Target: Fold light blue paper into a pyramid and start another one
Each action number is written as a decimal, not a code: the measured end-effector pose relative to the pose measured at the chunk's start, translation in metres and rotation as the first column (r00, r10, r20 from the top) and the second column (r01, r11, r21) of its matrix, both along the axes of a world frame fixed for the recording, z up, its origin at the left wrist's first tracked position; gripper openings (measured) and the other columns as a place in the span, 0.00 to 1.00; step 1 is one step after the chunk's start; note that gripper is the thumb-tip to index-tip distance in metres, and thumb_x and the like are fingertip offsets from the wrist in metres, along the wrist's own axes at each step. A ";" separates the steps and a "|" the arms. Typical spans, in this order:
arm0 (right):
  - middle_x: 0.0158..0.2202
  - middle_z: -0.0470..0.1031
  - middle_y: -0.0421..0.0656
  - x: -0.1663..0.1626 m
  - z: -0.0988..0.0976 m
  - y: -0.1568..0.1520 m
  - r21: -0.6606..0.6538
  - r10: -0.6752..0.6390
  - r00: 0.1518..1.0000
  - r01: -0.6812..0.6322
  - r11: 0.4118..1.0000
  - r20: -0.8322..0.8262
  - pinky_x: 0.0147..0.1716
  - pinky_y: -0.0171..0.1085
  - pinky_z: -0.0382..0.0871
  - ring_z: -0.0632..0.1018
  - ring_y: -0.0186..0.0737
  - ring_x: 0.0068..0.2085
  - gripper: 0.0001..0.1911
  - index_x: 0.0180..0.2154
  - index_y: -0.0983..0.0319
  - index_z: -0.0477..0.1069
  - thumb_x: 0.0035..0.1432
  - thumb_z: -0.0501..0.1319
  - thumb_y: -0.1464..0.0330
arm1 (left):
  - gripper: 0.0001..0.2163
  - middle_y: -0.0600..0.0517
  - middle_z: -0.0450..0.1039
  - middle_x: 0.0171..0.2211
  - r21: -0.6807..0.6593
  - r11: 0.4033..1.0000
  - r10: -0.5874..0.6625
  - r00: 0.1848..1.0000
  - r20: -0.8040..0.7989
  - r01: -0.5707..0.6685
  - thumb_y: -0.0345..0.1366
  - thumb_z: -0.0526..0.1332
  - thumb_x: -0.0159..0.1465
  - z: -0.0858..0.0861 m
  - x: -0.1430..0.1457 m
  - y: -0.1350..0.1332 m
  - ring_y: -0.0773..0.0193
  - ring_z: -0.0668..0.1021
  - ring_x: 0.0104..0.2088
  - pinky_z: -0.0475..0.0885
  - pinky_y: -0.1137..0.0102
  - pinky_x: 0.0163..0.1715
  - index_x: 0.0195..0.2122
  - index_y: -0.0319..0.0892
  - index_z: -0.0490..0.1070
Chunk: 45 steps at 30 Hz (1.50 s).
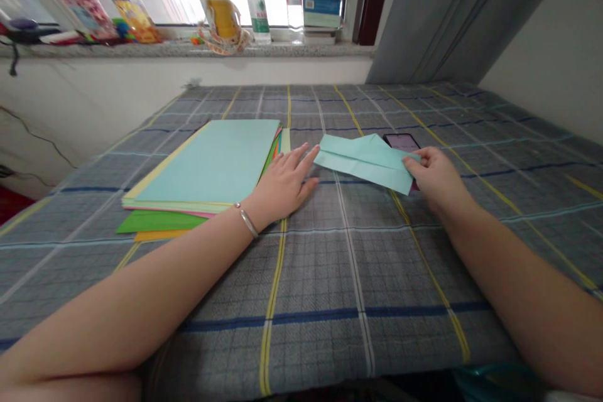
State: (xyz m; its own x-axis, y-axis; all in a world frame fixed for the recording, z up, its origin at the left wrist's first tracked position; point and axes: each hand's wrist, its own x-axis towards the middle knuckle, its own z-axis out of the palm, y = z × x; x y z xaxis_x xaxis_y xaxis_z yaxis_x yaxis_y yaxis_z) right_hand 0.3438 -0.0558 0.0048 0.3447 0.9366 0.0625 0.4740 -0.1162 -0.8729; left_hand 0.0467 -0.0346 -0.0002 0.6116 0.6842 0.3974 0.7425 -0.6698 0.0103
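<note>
A folded sheet of light blue paper (362, 160) shows a long crease and a raised point on its far edge. My right hand (438, 179) pinches its right end between thumb and fingers. Palm down, my left hand (285, 185) has its fingers stretched out towards the sheet's left end; whether the fingertips touch it I cannot tell. A bracelet circles the left wrist. Just left of that hand lies a stack of coloured paper (211, 160), light blue on top, with green, orange, pink and yellow edges below. Behind the folded sheet a phone (400, 142) is partly covered.
A grey plaid cloth (320, 276) covers the surface under everything. Along the windowsill (174, 50) stand a yellow bottle (127, 0), a yellow cup (221, 12), a white and green tube (259, 19) and stacked boxes (323, 6). A grey curtain (452, 12) hangs at the right.
</note>
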 end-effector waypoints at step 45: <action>0.65 0.58 0.57 0.000 -0.008 -0.006 0.002 0.222 0.374 -0.514 0.858 0.900 0.58 0.55 0.60 0.60 0.58 0.64 0.28 0.62 0.63 0.64 0.59 0.57 0.69 | 0.06 0.49 0.77 0.45 -0.003 0.904 -0.425 0.895 -0.137 0.428 0.31 0.56 0.67 0.006 -0.004 -0.011 0.64 0.79 0.42 0.74 0.69 0.43 0.43 0.41 0.69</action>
